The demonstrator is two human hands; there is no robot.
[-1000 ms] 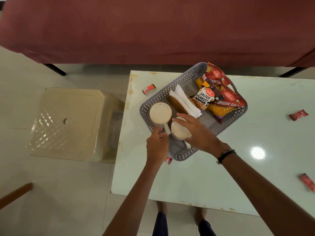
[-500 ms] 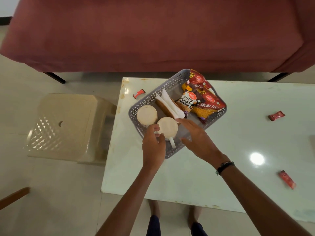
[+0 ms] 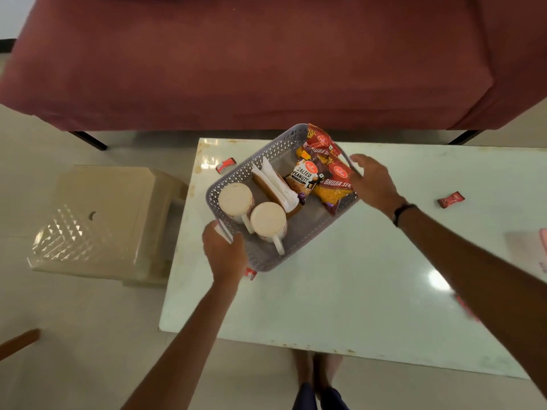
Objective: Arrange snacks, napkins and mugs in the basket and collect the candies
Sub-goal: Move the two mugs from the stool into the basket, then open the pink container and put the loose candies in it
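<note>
A grey perforated basket (image 3: 257,157) stands askew on the white table (image 3: 340,291). It holds two cream mugs (image 3: 236,199) (image 3: 268,218), white napkins (image 3: 273,180), a salted peanuts pack (image 3: 303,177) and red-yellow bhujia packs (image 3: 334,184). My left hand (image 3: 226,253) grips the basket's near-left end at its white handle. My right hand (image 3: 374,180) holds the far-right end, thumb by the handle there. Red candies lie on the table: one by the far-left corner (image 3: 225,165), one at the right (image 3: 450,199), one peeking from under the basket (image 3: 250,273).
A maroon sofa (image 3: 251,60) runs along the table's far side. On the floor to the left stands a beige plastic stool (image 3: 100,220). A pale pink item (image 3: 529,250) and a blurred red candy (image 3: 467,309) lie near the table's right edge.
My right hand left the second mug in the basket and moved to the basket's far-right end. My left hand shifted onto the near-left end.
</note>
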